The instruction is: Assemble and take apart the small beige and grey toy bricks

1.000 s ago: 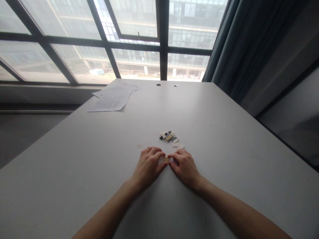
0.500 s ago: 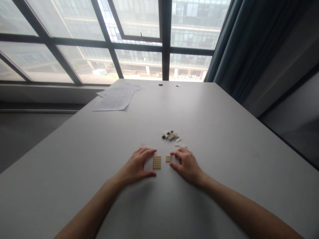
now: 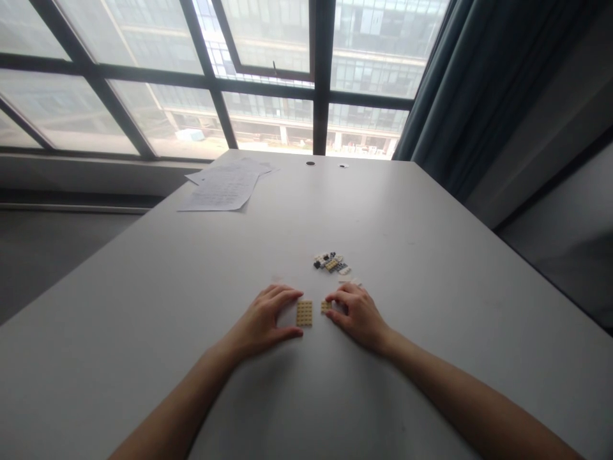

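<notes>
A larger tan building-brick plate (image 3: 304,314) with rows of studs lies flat on the white table. My left hand (image 3: 265,319) curves around its left side, fingers beyond its far edge and thumb just short of its near edge, with small gaps. To the right is a smaller tan studded plate (image 3: 325,307), apart from the larger one. My right hand (image 3: 357,316) has its thumb and forefinger on the small plate's far and near edges, covering its right part.
Beyond my hands lies a small pile of loose bricks (image 3: 331,262) in white, black, grey and tan. White flat pieces (image 3: 349,280) rest just past my right fingers. Printed papers (image 3: 220,188) lie at the table's far left, before the window.
My right thumb and forefinger have moved in over the small plate and closed on its edges. My left hand keeps its place around the larger plate. The view has shifted slightly.
</notes>
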{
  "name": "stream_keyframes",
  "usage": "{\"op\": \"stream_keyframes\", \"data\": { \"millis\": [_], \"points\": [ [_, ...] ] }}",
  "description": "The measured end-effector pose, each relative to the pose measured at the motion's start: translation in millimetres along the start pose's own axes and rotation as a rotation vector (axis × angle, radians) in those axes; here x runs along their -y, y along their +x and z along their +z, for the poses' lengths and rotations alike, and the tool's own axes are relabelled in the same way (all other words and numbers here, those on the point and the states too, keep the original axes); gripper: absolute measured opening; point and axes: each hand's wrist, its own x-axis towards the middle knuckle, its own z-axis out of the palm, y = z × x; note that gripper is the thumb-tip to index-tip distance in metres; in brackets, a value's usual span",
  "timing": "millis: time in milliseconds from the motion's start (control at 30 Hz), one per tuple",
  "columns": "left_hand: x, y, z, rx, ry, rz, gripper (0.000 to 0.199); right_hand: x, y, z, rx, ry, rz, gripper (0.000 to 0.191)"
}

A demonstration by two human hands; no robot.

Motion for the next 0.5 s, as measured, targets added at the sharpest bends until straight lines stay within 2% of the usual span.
{"op": "stream_keyframes", "data": {
  "millis": [300,500],
  "points": [
    [0.8,-0.1,0.2,-0.004,-0.004,0.009,0.055,5.2,4.1,3.7,-0.015,-0.022,0.003,0.019],
    [-0.2,0.0,-0.2,0.0,0.006,-0.007,0.055,3.6,1.4,3.0,-0.024,-0.005,0.025,0.033]
  ]
}}
